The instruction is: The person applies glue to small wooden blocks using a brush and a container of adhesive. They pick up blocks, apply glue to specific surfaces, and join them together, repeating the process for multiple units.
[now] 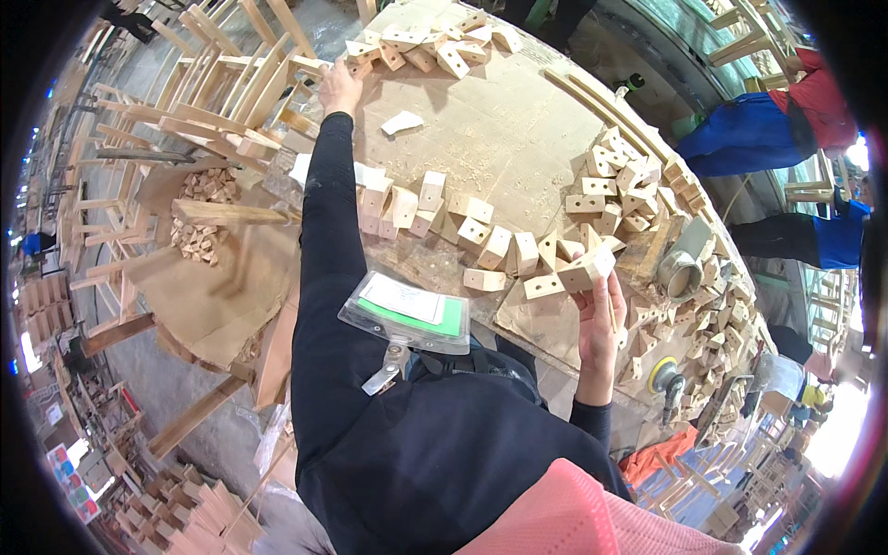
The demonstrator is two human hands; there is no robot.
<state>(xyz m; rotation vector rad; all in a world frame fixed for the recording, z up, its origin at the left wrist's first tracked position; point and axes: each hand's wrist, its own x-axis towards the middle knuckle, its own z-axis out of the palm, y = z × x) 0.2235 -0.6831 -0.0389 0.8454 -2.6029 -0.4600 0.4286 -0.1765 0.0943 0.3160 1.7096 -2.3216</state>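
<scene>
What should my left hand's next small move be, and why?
Probably take one block from the far pile of wooden blocks: your left hand is stretched out to that pile's left end, while your right hand holds a single wooden block. I can't tell whether the left grips one.

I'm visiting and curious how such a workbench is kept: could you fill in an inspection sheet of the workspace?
Surface: tan worktable, strewn with shavings.
Job's things: drilled wooden blocks, in piles and a loose row.
Clutter: torn white scrap; tool with yellow disc near the blocks.
Hands: right hand holds a wooden block; left hand is at the far pile, grip unclear.
Cables: none clearly made out.
Surroundings: wooden frames at left; people at right.
</scene>
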